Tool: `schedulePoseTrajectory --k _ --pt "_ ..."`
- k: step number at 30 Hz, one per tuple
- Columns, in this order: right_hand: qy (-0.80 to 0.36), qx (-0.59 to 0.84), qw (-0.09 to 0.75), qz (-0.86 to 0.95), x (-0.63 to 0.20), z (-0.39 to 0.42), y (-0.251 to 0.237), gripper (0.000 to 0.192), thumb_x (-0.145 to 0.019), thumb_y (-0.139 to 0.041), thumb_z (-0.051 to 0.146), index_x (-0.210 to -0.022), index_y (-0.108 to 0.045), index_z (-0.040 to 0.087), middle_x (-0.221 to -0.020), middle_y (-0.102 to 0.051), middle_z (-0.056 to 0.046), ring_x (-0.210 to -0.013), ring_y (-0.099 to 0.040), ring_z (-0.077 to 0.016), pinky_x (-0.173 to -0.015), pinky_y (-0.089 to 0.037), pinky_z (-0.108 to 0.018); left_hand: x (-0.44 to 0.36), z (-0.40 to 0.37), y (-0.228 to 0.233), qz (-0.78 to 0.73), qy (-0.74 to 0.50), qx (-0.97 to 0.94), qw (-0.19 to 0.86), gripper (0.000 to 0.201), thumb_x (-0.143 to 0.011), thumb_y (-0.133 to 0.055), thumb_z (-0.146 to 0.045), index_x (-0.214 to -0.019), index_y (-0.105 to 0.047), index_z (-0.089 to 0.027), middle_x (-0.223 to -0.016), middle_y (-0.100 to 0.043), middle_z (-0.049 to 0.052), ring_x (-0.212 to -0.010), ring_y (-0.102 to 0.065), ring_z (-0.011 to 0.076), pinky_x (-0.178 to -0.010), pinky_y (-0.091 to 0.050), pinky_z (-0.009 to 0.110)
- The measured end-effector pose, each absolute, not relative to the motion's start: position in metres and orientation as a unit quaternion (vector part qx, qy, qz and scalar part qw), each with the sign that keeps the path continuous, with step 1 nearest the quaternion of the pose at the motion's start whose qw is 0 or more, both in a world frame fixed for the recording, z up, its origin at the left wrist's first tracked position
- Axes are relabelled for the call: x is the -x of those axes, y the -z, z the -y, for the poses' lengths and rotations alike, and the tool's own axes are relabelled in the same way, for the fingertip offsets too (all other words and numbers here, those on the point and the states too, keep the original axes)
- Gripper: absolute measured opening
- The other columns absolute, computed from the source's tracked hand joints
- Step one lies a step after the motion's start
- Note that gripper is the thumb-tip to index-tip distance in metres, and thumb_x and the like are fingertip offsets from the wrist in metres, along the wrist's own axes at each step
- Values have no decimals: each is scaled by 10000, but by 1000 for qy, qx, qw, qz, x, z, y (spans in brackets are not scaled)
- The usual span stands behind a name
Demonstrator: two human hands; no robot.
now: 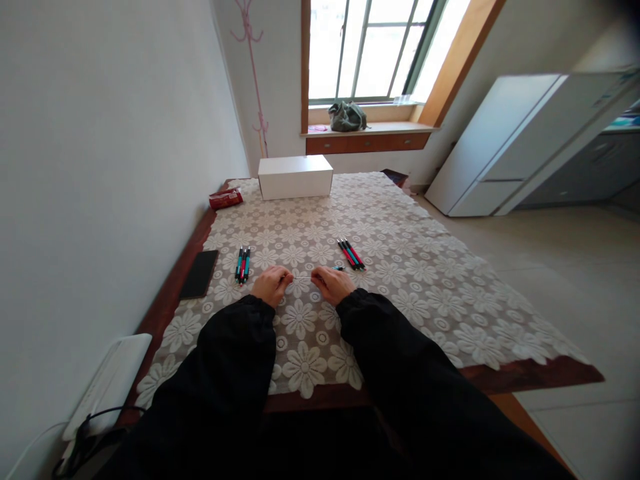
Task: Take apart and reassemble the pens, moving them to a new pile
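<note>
My left hand (273,285) and my right hand (333,283) face each other low over the tablecloth, fingers pinched. A thin pale strand or rod (301,277) stretches straight between their fingertips; its exact kind is too small to tell. Just beyond my right hand, the end of a dark and teal pen-like piece (339,268) shows, partly hidden by the hand. Left of my left hand lies a group of pens (243,265) in black, teal and red. Another row of similar pens (351,254) lies slanted past my right hand.
The table wears a floral lace cloth (305,367). A dark flat tablet-like object (199,274) lies at the left edge. Farther back are a red packet (226,199) and a white box (295,181). A white wall (125,133) borders the left side; a white power strip (107,383) sits near left.
</note>
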State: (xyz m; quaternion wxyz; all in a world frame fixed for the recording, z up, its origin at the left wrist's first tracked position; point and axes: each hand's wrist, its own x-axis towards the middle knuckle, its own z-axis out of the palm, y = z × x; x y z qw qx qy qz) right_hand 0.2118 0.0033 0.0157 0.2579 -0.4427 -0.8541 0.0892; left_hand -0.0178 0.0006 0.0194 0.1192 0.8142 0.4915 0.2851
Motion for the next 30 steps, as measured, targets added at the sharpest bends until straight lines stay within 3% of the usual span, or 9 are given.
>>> schedulePoseTrajectory --k 14,30 --pt "-81 458 217 858 -212 -3 -17 198 -989 -448 306 -954 -618 212 -893 -696 -43 -818 -626 -158 -725 -385 -238 17 1 -19 -473 -321 -812 120 72 -869 -620 -261 -912 -653 -213 -933 -692 40 -945 -625 204 -884 -493 337" --pt "-77 473 185 858 -211 -2 -19 223 -1003 -419 317 -975 -612 210 -908 -704 -44 -827 -636 -162 -719 -375 -241 18 1 -20 -468 -321 -813 130 80 -879 -605 -283 -886 -645 -215 -929 -700 38 -931 -628 199 -848 -495 330"
